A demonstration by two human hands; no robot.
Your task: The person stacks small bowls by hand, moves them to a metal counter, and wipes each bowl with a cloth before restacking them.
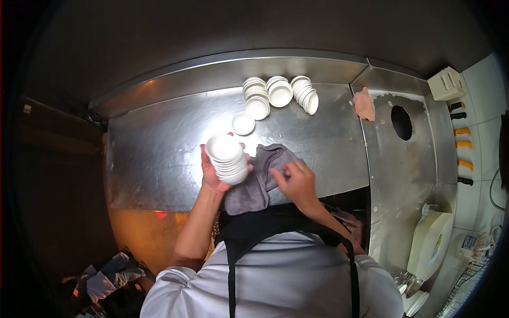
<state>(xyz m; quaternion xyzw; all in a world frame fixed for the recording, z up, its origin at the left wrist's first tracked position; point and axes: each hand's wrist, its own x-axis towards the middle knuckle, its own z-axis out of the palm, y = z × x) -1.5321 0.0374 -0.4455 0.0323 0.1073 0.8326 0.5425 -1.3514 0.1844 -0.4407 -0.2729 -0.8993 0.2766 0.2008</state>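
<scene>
My left hand (210, 177) is wrapped round a tilted stack of small white bowls (224, 148), held above the steel counter (154, 159). A grey cloth (253, 193) lies at the counter's front edge, between my two hands. Over the right part of that cloth is my right hand (297, 181), its fingers curled; whether they pinch the cloth cannot be made out. One white bowl (243, 123) sits by itself just beyond the held stack. Farther back, three leaning stacks of white bowls stand side by side: left (257, 107), middle (280, 93) and right (309, 99).
At the right, a pink cloth (364, 104) lies by the seam next to a steel section with a round dark hole (401, 123). Several knives (463, 144) hang along the tiled wall. A raised steel ledge (212, 75) runs behind the counter. Clothing shows at lower left.
</scene>
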